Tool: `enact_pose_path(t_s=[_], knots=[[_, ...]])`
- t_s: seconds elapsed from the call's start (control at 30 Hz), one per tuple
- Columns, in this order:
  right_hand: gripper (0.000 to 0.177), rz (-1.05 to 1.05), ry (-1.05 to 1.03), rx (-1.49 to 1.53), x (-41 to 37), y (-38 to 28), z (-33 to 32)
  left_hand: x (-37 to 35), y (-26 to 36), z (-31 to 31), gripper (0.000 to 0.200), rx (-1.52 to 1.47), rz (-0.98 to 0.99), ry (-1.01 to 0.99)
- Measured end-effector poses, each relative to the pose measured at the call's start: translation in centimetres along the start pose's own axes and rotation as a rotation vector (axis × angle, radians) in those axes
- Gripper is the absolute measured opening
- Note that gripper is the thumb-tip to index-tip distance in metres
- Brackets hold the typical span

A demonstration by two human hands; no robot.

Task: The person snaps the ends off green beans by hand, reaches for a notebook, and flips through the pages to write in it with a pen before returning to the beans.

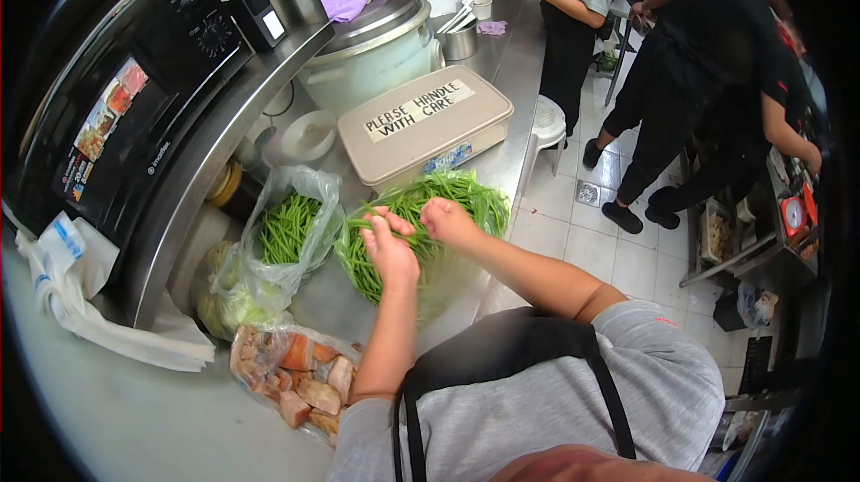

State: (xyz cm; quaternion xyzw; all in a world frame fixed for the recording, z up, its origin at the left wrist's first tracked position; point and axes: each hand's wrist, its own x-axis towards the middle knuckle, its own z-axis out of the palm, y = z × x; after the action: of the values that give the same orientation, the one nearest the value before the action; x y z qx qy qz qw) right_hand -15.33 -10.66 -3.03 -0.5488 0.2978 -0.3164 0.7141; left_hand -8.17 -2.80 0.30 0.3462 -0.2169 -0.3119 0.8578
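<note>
Green bean pile (466,190) on the bench (515,63)
Bag of beans (288,228), left hand (391,247) curled on a few, pile beneath, right hand (451,220) bunched narrow, its hold unclear; a light grip should spare the pods.

Can't see what, if anything, my curled R hand (451,220) pinches. L forearm (387,339) hides pt of the meat bag (300,385); apron co-worker's (566,47) head's cut off at top edge & dial print (213,32) on microwave (170,83) too small to read
</note>
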Motion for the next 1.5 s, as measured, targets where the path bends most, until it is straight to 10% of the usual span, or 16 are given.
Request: enact_pose_path(t_s=[0.27, 0.53, 0.83, 1.03, 1.13, 1.33, 1.5], knots=[[0.023, -0.147, -0.193, -0.602, -0.4, 0.1, -1.9, 0.5, 0.6, -0.7, 0.017, -0.105, -0.109, 0.089], [0.019, -0.133, -0.38, -0.374, -1.8, 0.6, -0.4, 1.3, 0.9, -1.6, 0.016, -0.223, -0.155, 0.133], [0.012, -0.66, -0.376, -0.594, -3.7, -0.8, 0.5, 2.5, 0.8, -3.3, 0.02, -0.625, -0.514, 0.019], [0.016, -0.37, -0.347, -0.176, -4.3, -0.7, 1.1, 2.9, -0.1, -3.6, 0.026, -0.88, -0.656, 0.008], [0.018, -0.202, -0.232, 0.25, -3.3, -3.6, 1.2, 2.0, -0.2, -2.6, 0.023, -0.683, -0.655, 0.073], [0.014, -0.402, -0.115, -1.026, -0.9, -3.3, -2.8, 1.2, 2.0, -2.3, 0.021, 0.278, -0.688, -0.258], [0.011, -0.716, -0.118, -1.033, -1.8, -3.9, -1.6, 1.2, 2.3, -2.8, 0.023, 0.781, -0.679, -0.459]])
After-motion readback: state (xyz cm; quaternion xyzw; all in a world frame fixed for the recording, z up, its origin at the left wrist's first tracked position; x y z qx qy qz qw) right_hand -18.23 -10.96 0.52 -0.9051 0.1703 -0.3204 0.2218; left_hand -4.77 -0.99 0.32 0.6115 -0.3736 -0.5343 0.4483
